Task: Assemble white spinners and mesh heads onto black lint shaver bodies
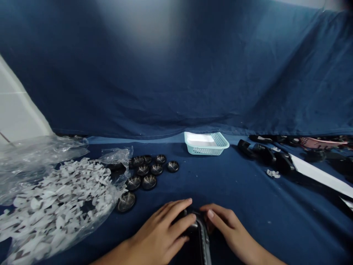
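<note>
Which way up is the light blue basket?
Upright: the light blue basket has its open top facing up, with something white inside.

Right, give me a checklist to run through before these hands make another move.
1. Left hand on the black part: ok, its fingers lie over the upper end.
2. Right hand gripping the part: cannot tell; it is close at the right side, contact unclear.
3. Round black pieces clear of the hands: ok, they lie apart on the blue cloth.
4. Small pale pieces all in the heap at left: not ok, a pale clump lies at right.
5. Light blue basket upright: ok, with something white inside.
</note>
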`<state>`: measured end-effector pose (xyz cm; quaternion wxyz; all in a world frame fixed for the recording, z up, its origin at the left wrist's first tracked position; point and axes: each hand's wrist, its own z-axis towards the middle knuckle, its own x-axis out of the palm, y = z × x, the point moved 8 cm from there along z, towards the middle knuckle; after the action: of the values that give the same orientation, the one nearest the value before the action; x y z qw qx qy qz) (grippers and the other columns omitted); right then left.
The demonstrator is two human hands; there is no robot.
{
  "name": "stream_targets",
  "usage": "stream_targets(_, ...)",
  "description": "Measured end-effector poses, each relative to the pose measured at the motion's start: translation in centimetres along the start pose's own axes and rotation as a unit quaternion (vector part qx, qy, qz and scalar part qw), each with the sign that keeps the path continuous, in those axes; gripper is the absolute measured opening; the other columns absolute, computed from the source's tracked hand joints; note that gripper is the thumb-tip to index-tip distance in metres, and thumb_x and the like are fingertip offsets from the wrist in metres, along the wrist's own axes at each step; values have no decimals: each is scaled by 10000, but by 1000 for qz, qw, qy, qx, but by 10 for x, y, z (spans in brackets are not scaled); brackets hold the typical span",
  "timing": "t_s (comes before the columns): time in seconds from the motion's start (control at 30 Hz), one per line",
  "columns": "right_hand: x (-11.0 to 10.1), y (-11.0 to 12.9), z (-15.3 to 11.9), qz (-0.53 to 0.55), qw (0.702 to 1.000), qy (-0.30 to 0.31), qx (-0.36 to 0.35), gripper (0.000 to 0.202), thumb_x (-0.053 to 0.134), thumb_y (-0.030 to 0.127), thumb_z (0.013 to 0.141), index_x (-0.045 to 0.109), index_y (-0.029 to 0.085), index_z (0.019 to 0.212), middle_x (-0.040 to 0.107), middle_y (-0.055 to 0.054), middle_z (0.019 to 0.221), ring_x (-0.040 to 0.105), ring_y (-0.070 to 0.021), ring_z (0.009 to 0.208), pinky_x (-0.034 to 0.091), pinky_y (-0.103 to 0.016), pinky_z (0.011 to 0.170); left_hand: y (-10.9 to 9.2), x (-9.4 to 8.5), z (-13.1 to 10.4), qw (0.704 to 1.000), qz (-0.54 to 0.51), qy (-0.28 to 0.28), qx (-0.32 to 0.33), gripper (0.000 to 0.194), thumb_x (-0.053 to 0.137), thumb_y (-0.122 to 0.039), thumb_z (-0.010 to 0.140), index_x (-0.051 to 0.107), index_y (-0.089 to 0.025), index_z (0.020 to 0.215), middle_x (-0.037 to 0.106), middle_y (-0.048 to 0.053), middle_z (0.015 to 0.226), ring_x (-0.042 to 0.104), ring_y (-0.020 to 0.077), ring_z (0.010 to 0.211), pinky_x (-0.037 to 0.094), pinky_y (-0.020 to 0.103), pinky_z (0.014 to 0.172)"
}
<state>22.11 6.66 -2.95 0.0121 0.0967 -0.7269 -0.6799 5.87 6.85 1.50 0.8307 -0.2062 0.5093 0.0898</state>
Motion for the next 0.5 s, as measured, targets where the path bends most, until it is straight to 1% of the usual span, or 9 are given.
stream_targets(0.07,1,4,-3,-30,999,-4,-12,403,550,521,909,690,219,1135,704,-55,907,652,-210,849,525,-356,830,7,1,-1,999,-15,-14,-30,533,629,-128,837,452,-223,1331,502,121,1403,556,271,1216,523,413,1008)
stream_targets(0.13,2,6,-7,-24,1000,-5,-14,412,585,516,888,653,258,1202,679,-74,1132,632,-242,1025,497,-401,936,11,-4,-3,998,-18,-51,-36,507,636,-159,855,459,-238,1323,535,106,1365,564,263,1200,529,401,999)
stream_targets(0.2,7,7,-10,17,1000,17,-11,482,629,504,864,579,296,1296,596,-73,1323,556,-257,1208,425,-432,1047,8,-12,-5,995,-2,-99,-20,478,640,-192,875,465,-249,1315,549,104,1346,557,267,1198,531,412,989)
stream_targets(0.27,18,12,-12,71,996,48,-15,582,678,498,831,515,312,1357,544,-67,1401,475,-252,1315,353,-437,1112,1,-18,-5,990,24,-136,6,463,636,-221,889,464,-251,1318,564,111,1324,560,273,1178,535,436,967)
stream_targets(0.3,23,14,-13,98,994,54,-14,605,684,514,820,507,312,1363,544,-67,1404,464,-250,1328,347,-436,1115,-3,-20,-4,988,35,-146,17,456,624,-222,897,462,-254,1322,566,113,1319,559,276,1174,534,447,962)
stream_targets(0.37,33,15,-14,134,990,47,13,554,607,587,847,560,291,1313,622,-83,1309,546,-262,1252,431,-443,1045,-11,-21,-2,987,41,-154,30,444,600,-236,916,450,-258,1333,566,112,1320,555,275,1178,529,455,962)
stream_targets(0.43,45,12,-16,142,987,40,56,537,436,648,908,647,245,1193,722,-100,1074,680,-269,1030,547,-446,866,-12,-20,1,989,17,-146,14,426,571,-284,943,430,-260,1344,555,108,1336,553,263,1191,522,443,975)
stream_targets(0.47,51,11,-18,137,987,41,71,556,378,644,932,670,216,1134,736,-96,950,712,-258,904,575,-433,777,-9,-18,1,990,-5,-139,-5,432,557,-329,952,415,-256,1354,541,110,1355,547,260,1207,515,437,988)
stream_targets(0.5,56,12,-20,129,988,44,77,544,367,616,953,674,190,1097,730,-83,872,717,-235,807,584,-411,718,-6,-17,1,990,-28,-133,-23,459,545,-380,955,397,-249,1369,519,117,1380,536,261,1228,505,437,1004)
